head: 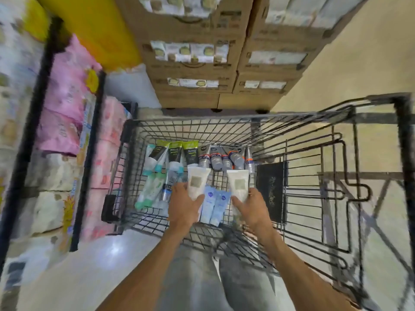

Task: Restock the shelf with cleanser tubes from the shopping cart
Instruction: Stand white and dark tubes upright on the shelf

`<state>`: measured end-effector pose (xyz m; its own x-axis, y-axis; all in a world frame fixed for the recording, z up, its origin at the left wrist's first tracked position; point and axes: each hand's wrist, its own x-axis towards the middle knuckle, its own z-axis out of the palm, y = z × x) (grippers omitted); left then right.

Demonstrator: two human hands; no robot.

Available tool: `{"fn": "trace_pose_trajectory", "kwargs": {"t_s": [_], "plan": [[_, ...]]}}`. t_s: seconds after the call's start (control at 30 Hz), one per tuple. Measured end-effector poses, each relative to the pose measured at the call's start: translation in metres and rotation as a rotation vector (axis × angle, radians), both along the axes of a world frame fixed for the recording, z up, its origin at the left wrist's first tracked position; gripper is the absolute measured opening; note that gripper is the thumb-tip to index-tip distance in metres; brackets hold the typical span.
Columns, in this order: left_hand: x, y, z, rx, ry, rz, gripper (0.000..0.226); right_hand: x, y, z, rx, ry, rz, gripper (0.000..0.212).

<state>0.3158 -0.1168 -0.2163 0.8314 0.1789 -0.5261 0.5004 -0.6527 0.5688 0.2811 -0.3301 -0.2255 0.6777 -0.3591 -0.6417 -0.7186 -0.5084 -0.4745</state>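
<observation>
Both my hands reach down into the wire shopping cart point(235, 118). My left hand point(184, 204) grips a white cleanser tube point(197, 180) by its lower end. My right hand point(252, 207) grips a second white cleanser tube point(239, 182) the same way. Two light blue tubes point(214, 204) lie between my hands on the cart floor. Farther in lie green-and-black tubes point(177, 151), grey tubes with orange bands point(226, 159) and teal-and-white tubes point(150, 189).
Shelves point(89, 158) with pink and white packs stand to the left of the cart. Stacked cardboard boxes point(195, 70) stand beyond its far end. A dark flat panel point(270, 189) hangs on the cart's inner divider at the right. My legs are below.
</observation>
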Motion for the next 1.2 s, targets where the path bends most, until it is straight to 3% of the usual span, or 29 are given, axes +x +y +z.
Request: {"fn": "trace_pose_trajectory", "kwargs": {"t_s": [0.17, 0.37, 0.7, 0.97, 1.2], "plan": [[-0.011, -0.003, 0.062, -0.010, -0.142, 0.085, 0.052, 0.009, 0.005, 0.069, 0.102, -0.101, 0.056, 0.050], [-0.044, -0.010, 0.115, 0.033, -0.246, 0.250, 0.056, 0.011, 0.002, 0.118, 0.151, -0.213, 0.289, 0.043], [-0.184, -0.012, 0.176, 0.098, -0.397, 0.824, 0.052, -0.028, 0.054, 0.158, 0.258, -0.274, 0.820, 0.049], [-0.355, 0.025, 0.205, 0.233, -0.422, 1.263, 0.054, -0.135, 0.151, 0.195, 0.415, -0.316, 1.179, 0.042], [-0.543, 0.029, 0.222, 0.349, -0.466, 1.602, 0.055, -0.303, 0.222, 0.226, 0.549, -0.302, 1.545, 0.041]]}}
